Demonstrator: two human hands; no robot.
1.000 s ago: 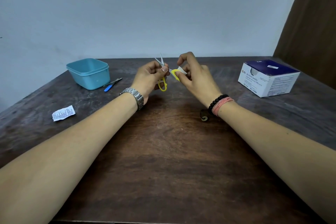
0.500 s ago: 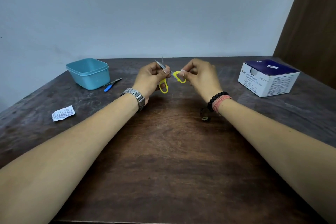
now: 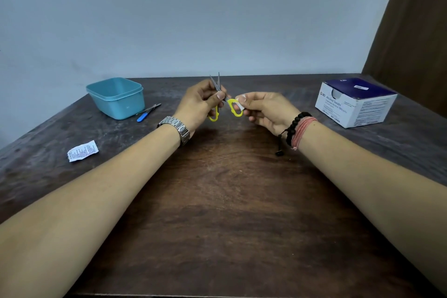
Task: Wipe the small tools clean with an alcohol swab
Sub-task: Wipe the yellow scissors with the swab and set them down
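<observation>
Small scissors (image 3: 231, 104) with yellow handles and steel blades are held above the middle of the dark wooden table, blade tips pointing up and slightly apart. My left hand (image 3: 200, 104) grips them near the pivot, thumb over the blades' base. My right hand (image 3: 268, 110) pinches a white alcohol swab (image 3: 240, 102) against the right yellow handle loop. A blue-handled tool (image 3: 148, 112) lies on the table beside the tub.
A teal plastic tub (image 3: 117, 97) stands at the back left. A torn swab wrapper (image 3: 82, 151) lies near the left edge. The white and blue alcohol swab box (image 3: 355, 102) sits at the back right. A brown panel rises at the far right.
My right hand with the swab has slid along the right yellow handle loop, down towards its outer end. My left hand keeps the same hold, and the blades have closed a little.
</observation>
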